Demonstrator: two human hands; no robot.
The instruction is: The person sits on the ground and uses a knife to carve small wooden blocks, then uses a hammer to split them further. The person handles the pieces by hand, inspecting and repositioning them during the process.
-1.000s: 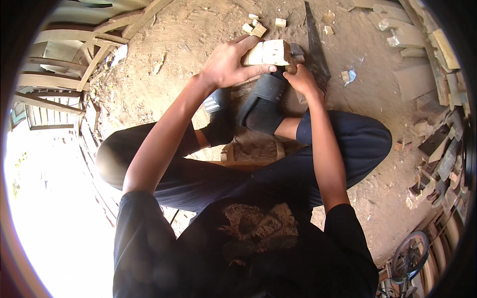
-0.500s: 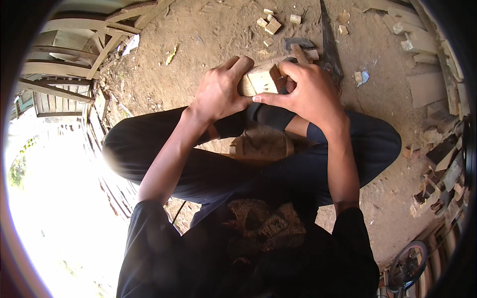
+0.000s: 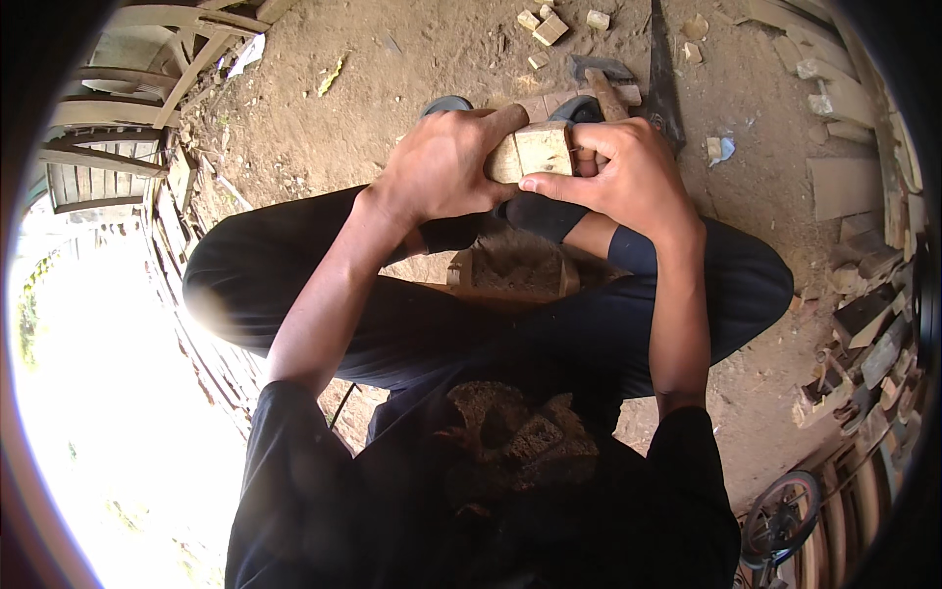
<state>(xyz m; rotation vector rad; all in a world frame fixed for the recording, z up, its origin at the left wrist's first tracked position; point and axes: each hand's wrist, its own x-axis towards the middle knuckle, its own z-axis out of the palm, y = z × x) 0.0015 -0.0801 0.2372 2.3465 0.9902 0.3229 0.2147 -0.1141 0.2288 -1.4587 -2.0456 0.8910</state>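
Between my two hands, above my crossed shins, is a pale wooden block [image 3: 544,153]. A dark line runs across its face near the left end; I cannot tell whether it is a joint between two pieces or a cut. My left hand [image 3: 442,167] is closed round the left end, its fingers mostly hidden behind the wood. At the right end my right hand [image 3: 633,177] grips with the thumb along the near lower edge and the fingers curled at the side. Just beyond my right hand lies a tool with a wooden handle [image 3: 607,95] and a dark metal head [image 3: 603,68].
A long dark blade [image 3: 663,74] lies on the dirt ground at the far right of my hands. Several small wood offcuts [image 3: 550,29] are scattered farther off. Planks and scraps [image 3: 844,187] line the right side, with a wheel [image 3: 781,517] at lower right. Wooden frames [image 3: 108,133] stand left.
The block has turned so that its pale face shows more squarely, and its dark right side has gone from sight. Both hands keep hold of it. The view has shifted slightly.
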